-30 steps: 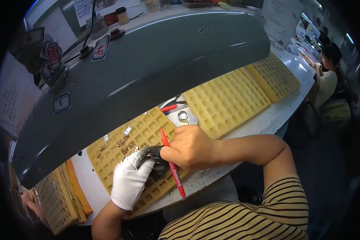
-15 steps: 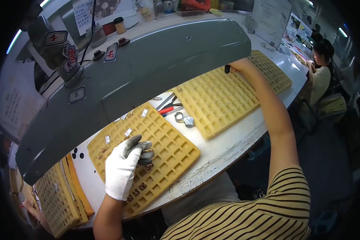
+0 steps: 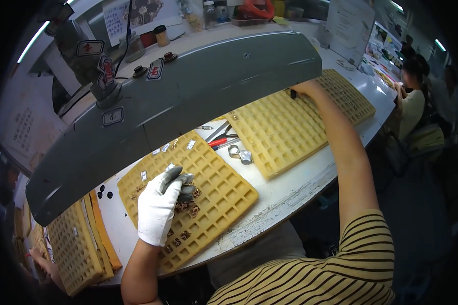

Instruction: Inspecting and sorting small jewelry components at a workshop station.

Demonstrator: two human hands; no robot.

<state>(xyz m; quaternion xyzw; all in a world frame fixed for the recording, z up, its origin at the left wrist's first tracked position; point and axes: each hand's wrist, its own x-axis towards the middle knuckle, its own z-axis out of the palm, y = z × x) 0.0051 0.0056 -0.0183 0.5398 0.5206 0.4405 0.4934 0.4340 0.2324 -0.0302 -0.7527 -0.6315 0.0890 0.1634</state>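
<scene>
My left hand (image 3: 160, 208), in a white glove with grey fingertips, is over a yellow tray (image 3: 234, 190) with square pockets. Its fingers are curled and pressed together; whatever they may hold is hidden. Small copper-coloured metal pieces (image 3: 193, 209) lie in pockets beside and below the fingers. My bare right hand (image 3: 306, 88) reaches to the far right, partly covered by the grey lamp hood (image 3: 198, 76), above a second yellow pocketed tray (image 3: 280, 134). A black cover (image 3: 293, 93) shows at one finger. The other fingers are hidden.
A magnifying loupe (image 3: 243, 155), a red-handled tool (image 3: 218, 142) and tweezers lie between the trays. Small black discs (image 3: 109, 195) sit left of my tray. More pocketed trays (image 3: 69, 244) are stacked at left, near another person's hand (image 3: 45, 262). A co-worker (image 3: 412, 101) sits at far right.
The view has tilted a little. My left hand has moved slightly away from me over the tray, uncovering more copper-coloured pieces. My right hand stays at the lamp's edge.
</scene>
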